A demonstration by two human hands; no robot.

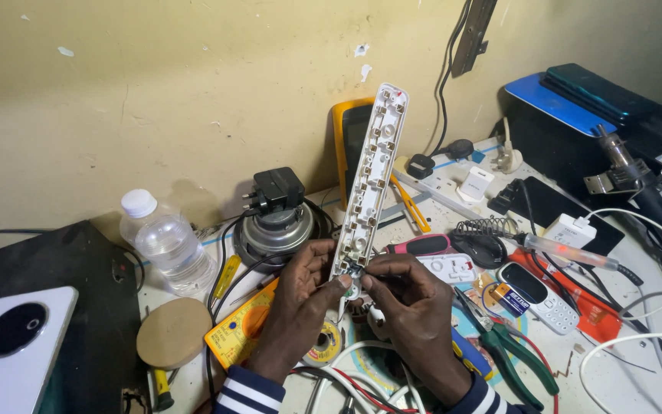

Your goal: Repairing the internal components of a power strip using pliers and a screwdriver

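Soft, even overhead light — faint shadows, sharp focus, slight wide-angle stretch at edges.

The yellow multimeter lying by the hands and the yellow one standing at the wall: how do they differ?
The flat multimeter lies face up on the bench, beside the left hand; the upright multimeter leans against the wall. The flat one shows a dial and is orange-yellow; the upright one shows a dark face, partly hidden behind the white power strip shell. Both have yellow casings.

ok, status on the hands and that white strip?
Left hand and right hand both pinch the bottom end of the white power strip casing, held upright, insides showing. Pliers lie right, untouched.
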